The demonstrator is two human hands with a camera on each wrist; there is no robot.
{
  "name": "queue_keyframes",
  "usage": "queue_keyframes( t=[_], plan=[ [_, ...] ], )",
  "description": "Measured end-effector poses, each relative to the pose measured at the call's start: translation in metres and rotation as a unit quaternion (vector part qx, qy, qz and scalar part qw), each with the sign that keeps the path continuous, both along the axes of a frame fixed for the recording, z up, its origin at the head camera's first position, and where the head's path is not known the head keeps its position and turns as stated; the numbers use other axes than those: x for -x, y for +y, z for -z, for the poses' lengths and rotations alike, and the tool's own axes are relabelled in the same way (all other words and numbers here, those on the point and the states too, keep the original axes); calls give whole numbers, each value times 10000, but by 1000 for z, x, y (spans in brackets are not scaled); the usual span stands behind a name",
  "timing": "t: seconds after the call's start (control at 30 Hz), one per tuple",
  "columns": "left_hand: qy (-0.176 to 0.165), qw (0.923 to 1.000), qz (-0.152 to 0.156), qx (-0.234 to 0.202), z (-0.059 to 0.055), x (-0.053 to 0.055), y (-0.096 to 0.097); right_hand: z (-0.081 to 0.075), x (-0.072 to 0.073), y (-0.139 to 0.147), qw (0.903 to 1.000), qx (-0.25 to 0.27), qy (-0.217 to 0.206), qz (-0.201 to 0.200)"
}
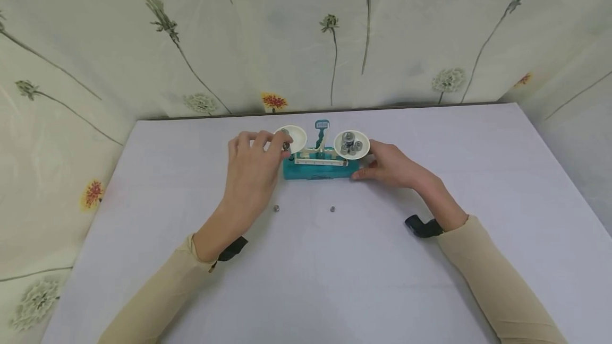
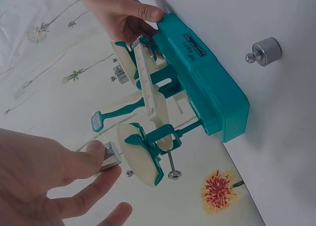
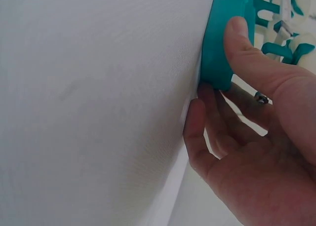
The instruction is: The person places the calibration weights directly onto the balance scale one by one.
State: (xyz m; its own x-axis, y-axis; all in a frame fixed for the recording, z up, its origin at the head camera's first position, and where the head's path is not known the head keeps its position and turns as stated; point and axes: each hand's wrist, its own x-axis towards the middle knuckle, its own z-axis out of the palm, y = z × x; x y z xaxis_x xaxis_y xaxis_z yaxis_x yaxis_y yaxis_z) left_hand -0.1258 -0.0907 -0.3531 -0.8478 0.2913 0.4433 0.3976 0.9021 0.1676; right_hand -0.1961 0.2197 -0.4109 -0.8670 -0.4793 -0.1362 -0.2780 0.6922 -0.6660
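Note:
A teal balance scale [image 1: 320,171] with two cream pans stands upright on the white table. Between thumb and fingertips my left hand [image 1: 252,169] pinches a shiny cylindrical metal weight [image 2: 111,156], held beside the left pan [image 1: 298,136]. Just past that pan's edge a small metal knob [image 2: 129,173] shows in the left wrist view. My right hand [image 1: 394,164] grips the right end of the scale's base, its thumb [image 3: 239,28] on the front face and fingers behind. Several knobbed metal weights [image 1: 351,143] sit in the right pan [image 1: 365,148].
Two small metal weights lie on the table in front of the scale, one on the left [image 1: 276,208] and one on the right [image 1: 332,209]. A flower-patterned cloth [image 1: 268,41] hangs behind the table's far edge.

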Motion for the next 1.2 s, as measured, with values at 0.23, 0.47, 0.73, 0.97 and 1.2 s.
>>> queue_keyframes(
  t=[0.23,0.47,0.73,0.97,1.2],
  plan=[
    [0,10000,-59,-38,1,9,-1,0,0,0,10000,26,12,-21],
    [-27,9999,-114,-71,3,14,-1,0,1,0,9999,-16,106,-58],
    [-155,9997,-134,-101,4,18,-1,0,0,1,10000,22,70,-45],
    [-101,9998,-121,-142,5,19,0,0,0,1,9999,31,130,-57],
    [63,9997,-142,-162,5,16,1,-1,0,0,9999,-33,90,-55]
  ],
)
